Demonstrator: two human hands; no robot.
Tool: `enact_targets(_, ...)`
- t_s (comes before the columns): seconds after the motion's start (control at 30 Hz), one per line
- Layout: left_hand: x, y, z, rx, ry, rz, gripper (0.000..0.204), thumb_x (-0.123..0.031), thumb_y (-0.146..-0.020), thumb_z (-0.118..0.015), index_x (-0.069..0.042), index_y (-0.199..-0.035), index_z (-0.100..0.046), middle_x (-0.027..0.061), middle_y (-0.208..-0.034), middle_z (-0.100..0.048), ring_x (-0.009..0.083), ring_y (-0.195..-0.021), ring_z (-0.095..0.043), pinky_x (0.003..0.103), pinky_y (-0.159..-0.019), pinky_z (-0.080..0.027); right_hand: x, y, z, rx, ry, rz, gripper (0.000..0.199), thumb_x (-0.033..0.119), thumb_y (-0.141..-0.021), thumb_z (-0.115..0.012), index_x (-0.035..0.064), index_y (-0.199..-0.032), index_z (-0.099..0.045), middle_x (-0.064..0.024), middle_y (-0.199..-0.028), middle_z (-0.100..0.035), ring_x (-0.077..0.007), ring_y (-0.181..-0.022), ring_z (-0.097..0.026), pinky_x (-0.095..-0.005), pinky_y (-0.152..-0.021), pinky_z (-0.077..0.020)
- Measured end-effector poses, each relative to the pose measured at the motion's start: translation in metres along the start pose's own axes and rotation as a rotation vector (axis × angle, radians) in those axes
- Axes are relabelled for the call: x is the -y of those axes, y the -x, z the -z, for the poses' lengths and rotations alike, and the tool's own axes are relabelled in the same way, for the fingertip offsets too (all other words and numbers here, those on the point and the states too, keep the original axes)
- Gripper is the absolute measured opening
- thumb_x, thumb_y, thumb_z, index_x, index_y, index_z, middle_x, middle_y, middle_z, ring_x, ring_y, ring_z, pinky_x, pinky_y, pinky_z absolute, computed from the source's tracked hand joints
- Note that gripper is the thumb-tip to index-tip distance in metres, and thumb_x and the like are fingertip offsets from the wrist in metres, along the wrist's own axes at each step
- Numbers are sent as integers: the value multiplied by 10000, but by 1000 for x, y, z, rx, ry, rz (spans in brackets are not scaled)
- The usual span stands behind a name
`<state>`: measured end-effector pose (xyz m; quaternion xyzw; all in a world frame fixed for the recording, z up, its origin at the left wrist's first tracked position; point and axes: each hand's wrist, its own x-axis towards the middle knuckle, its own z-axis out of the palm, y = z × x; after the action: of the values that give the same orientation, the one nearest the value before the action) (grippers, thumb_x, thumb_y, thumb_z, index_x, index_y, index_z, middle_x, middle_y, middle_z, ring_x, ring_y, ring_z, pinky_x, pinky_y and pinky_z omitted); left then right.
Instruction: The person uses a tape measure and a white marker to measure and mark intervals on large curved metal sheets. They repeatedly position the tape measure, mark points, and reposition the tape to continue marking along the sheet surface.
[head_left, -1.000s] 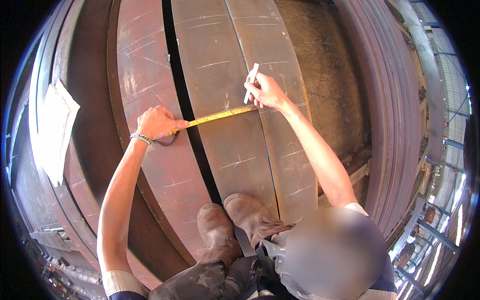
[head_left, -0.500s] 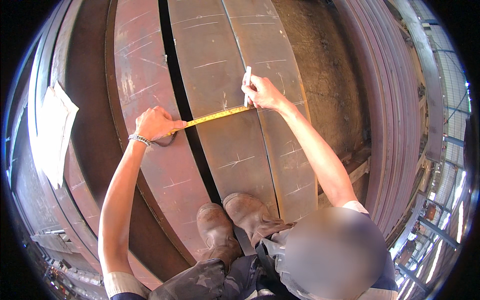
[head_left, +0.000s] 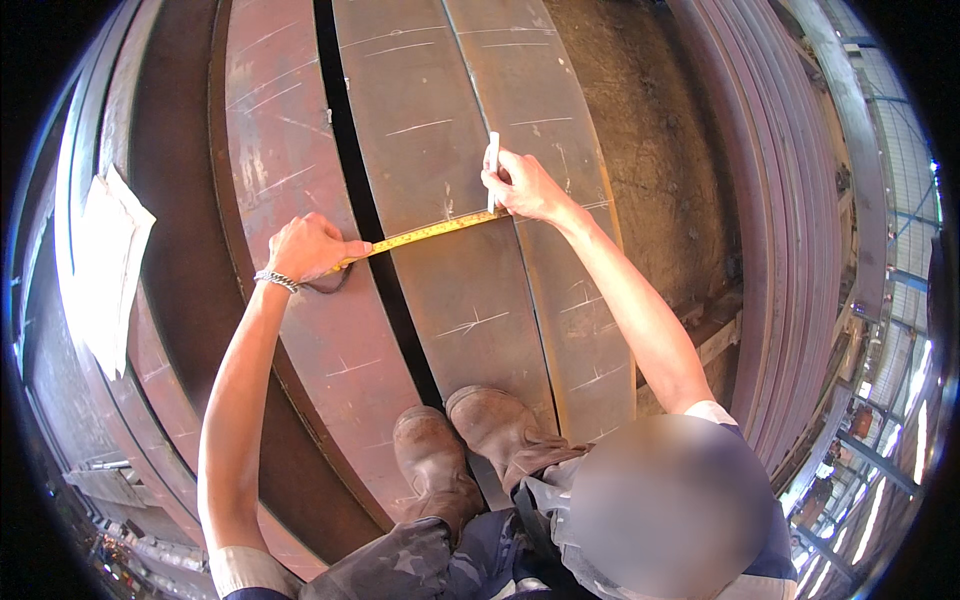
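My left hand (head_left: 308, 247), with a metal bracelet on the wrist, grips the case of a yellow tape measure (head_left: 425, 234) on the left rusty steel plate (head_left: 290, 130). The tape stretches right across a dark gap (head_left: 360, 190) onto the middle steel plate (head_left: 440, 110). My right hand (head_left: 523, 187) pins the tape's far end down and holds a white chalk stick (head_left: 492, 170) upright, its tip touching the plate beside the tape. Chalk marks streak the plates.
My two brown boots (head_left: 470, 445) stand on the plates near the lower middle. White papers (head_left: 105, 265) lie at the left. Stacked steel sheets (head_left: 790, 200) rise on the right, with rough ground (head_left: 640, 120) between them and the plates.
My right hand has lowered the chalk stick from raised above the tape to its tip touching the plate at the tape's end. The left hand has stayed put.
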<state>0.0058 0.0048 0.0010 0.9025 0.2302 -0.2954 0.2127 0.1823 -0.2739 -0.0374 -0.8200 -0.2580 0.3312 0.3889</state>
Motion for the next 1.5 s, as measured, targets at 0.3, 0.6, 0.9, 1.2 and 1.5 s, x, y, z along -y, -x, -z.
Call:
enact_targets(0.3, -5, 1, 3, 38, -26, 38, 588, -682, -699, -747, -103, -782, -801, 53, -632, -695, 212, -661, -694, 345, -652, -532, -5, -1, -2, -34, 36, 71, 170, 194, -947, -581, 26, -964, -555, -126, -664, -617, -213, -562, -614, -357, -568, -475)
enact_targets(0.6, -4, 1, 4, 36, -28, 25, 589, -688, -695, -744, -105, -756, -799, 49, -624, -692, 215, -641, -688, 345, -640, -528, -2, -7, -5, -470, -78, 359, 127, 162, -993, -579, 46, -979, -530, -58, -657, -619, -130, -545, -603, -286, -517, -454)
enact_targets(0.9, -3, 1, 4, 29, -44, 14, 594, -700, -687, -727, -112, -736, -793, 61, -625, -688, 228, -651, -685, 364, -641, -530, 51, -3, -23, -148, -464, 105, 169, 208, -1017, -557, 48, -1030, -611, -48, -743, -652, -63, -538, -588, -201, -438, -438)
enact_targets(1.2, 0, 0, 2, 25, -34, 22, 581, -701, -666, -733, -125, -724, -784, 77, -723, -723, 268, -784, -713, 403, -730, -543, 71, -15, -76, 80, -227, 33, 250, 220, -969, -564, -15, -909, -626, -101, -679, -667, -161, -556, -636, -324, -504, -483)
enact_targets(1.5, 3, -3, -13, -115, -81, 21, 555, -674, -639, -758, -123, -704, -787, 78, -702, -725, 269, -772, -723, 409, -740, -557, 62, -25, -93, 9, -99, 51, 278, 227, -919, -590, -41, -869, -645, -174, -685, -663, -282, -628, -679, -399, -590, -493)
